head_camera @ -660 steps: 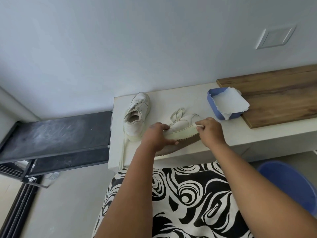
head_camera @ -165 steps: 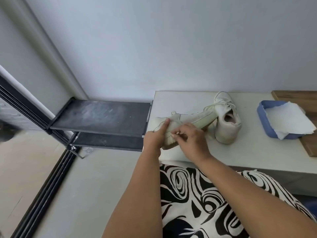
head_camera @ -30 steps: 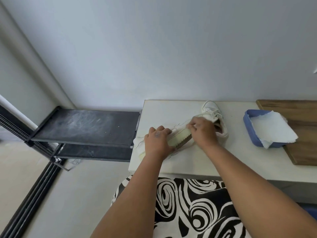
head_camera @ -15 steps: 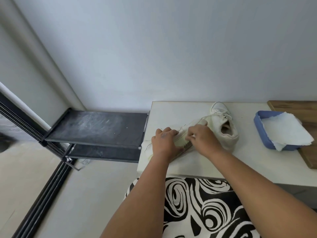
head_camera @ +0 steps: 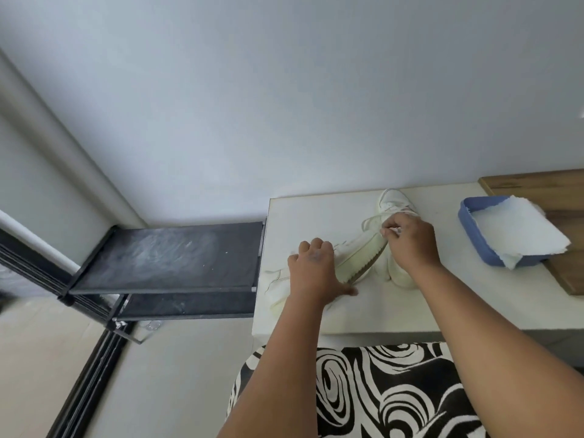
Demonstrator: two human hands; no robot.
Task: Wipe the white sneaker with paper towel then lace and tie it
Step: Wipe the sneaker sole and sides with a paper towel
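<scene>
We steady a white sneaker [head_camera: 354, 254] on its side on a white counter [head_camera: 316, 213].
Our left hand [head_camera: 313, 270] curls over its stiff heel; right-hand fingers [head_camera: 393, 227] pinch a limp, light lace end at the toe, beside a second sneaker [head_camera: 395, 200].

We see soft, even daylight, faint shadows under each hand [head_camera: 314, 270] on the counter [head_camera: 316, 213], wide-angle bending at edges, slight softness.
</scene>
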